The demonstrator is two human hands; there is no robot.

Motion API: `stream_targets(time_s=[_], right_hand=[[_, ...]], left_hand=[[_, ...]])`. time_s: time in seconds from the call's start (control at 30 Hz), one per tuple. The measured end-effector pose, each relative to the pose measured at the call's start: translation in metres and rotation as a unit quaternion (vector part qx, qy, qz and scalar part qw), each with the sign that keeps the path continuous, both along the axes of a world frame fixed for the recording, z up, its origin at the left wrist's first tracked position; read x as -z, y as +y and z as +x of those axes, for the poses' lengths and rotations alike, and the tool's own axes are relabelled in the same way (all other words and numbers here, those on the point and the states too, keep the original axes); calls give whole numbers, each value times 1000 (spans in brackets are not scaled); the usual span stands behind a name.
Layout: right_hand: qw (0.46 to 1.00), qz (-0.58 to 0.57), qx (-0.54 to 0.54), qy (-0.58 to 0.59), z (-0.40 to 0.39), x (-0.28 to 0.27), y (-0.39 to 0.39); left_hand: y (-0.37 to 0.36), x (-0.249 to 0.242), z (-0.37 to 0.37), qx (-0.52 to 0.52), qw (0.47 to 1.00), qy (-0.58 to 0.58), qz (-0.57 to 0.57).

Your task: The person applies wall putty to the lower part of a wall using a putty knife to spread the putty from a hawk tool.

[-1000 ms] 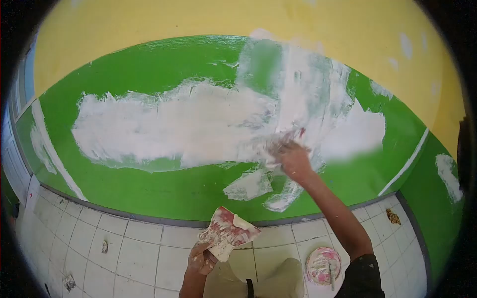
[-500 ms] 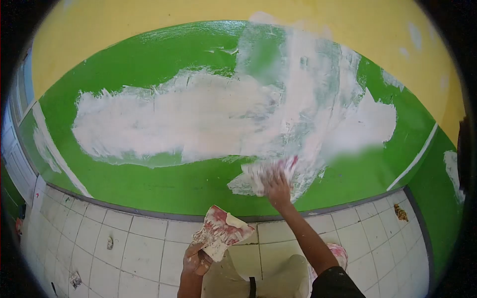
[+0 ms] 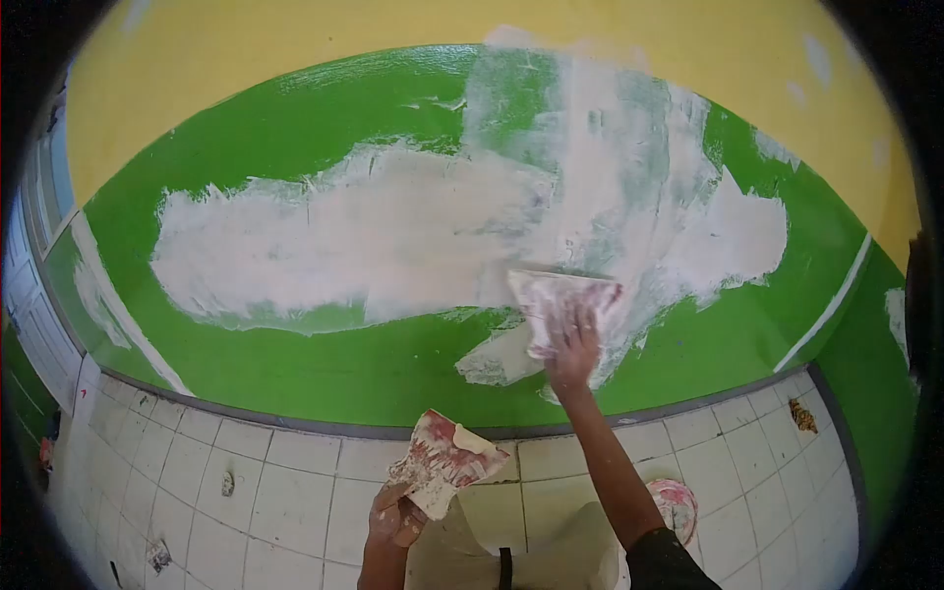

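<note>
My right hand (image 3: 572, 344) is pressed flat behind a putty spreader (image 3: 565, 295), a wide, thin blade smeared white and pinkish, whose top edge lies against the wall. White putty (image 3: 344, 236) covers a broad, ragged patch of the green wall (image 3: 324, 379) around it. Low over the floor, my left hand (image 3: 395, 516) grips a second putty spreader (image 3: 447, 462) by its narrow end. That one is red under dried white smears, with a cream lump of putty (image 3: 474, 441) near its upper right edge.
A round, pink-and-white smeared container (image 3: 677, 506) stands by my right leg. White floor tiles (image 3: 290, 492) carry small scraps (image 3: 228, 483) and a brown clump (image 3: 802, 415). The upper wall (image 3: 295, 29) is yellow; a white door (image 3: 39, 305) is at the far left.
My right hand has moved up and slightly right along the wall with its spreader, leaving a putty smear below. My left hand and its spreader have hardly moved.
</note>
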State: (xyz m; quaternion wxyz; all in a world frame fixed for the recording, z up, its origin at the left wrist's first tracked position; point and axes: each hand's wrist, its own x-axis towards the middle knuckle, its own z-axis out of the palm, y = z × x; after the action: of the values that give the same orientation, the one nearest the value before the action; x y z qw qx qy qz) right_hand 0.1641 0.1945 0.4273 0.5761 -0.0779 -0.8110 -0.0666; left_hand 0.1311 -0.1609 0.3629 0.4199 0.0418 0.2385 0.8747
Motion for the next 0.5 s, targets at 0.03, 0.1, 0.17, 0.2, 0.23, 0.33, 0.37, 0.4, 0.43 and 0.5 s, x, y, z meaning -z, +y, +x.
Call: stream_targets(time_s=[0.03,0.1,0.17,0.2,0.23,0.33,0.37,0.4,0.43,0.5], right_hand=[[999,8,14,-47,-22,13,2],[995,18,22,-91,-50,44,11],[991,-9,31,-133,-51,101,2],[991,-9,27,-130,-51,119,0],[989,-25,23,-142,-44,139,-3],[982,-68,15,-174,-12,146,-19],[978,-82,5,-189,-5,139,-21],[979,-80,4,-187,3,145,-16],[984,-119,-30,-130,18,153,-13],[980,-195,-36,17,30,133,-10]], left_hand=[[0,0,-1,3,1000,-3,3],[2,-2,-2,-7,1000,-4,-1],[3,-11,2,-20,1000,-5,-7],[5,-22,2,-21,1000,-4,-3],[5,-26,5,-22,1000,-7,0],[-7,-3,-1,-2,1000,-4,-10],[-7,-1,0,-1,1000,-3,-9],[-6,0,0,3,1000,-2,-2],[-5,-1,2,8,1000,-2,5],[-5,-11,8,1,1000,20,18]])
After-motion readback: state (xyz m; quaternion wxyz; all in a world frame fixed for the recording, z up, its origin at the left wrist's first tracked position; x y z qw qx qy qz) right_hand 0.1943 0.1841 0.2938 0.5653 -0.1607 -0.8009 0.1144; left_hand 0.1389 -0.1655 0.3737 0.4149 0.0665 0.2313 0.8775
